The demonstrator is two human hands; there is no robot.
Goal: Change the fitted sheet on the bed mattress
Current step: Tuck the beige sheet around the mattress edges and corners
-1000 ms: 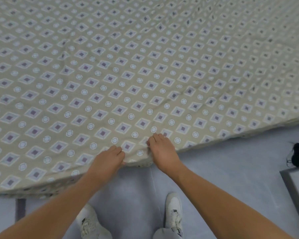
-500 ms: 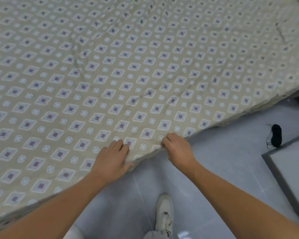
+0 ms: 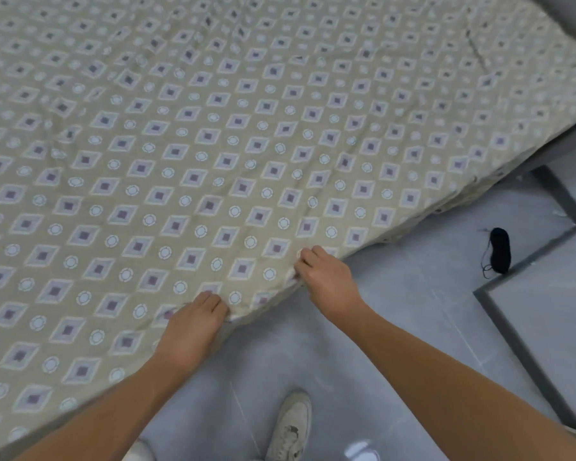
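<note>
Fitted sheet (image 3: 213, 144), beige with a diamond and circle print, is spread over the bed mattress and fills most of the view, lightly wrinkled, its near edge running diagonally from lower left to upper right. Both hands are at that near edge, close to each other. Left hand (image 3: 193, 322) has its fingers curled over the sheet edge, gripping the fabric. Right hand (image 3: 326, 277) pinches the edge just to the right, fingers curled onto the cloth, with a small fold bunched between the two hands. Below is a grey tiled floor (image 3: 396, 311). A white shoe (image 3: 291, 427) is on the floor between the forearms. A small black object (image 3: 499, 249) with a thin cord lies on the floor, well apart to the right.
</note>
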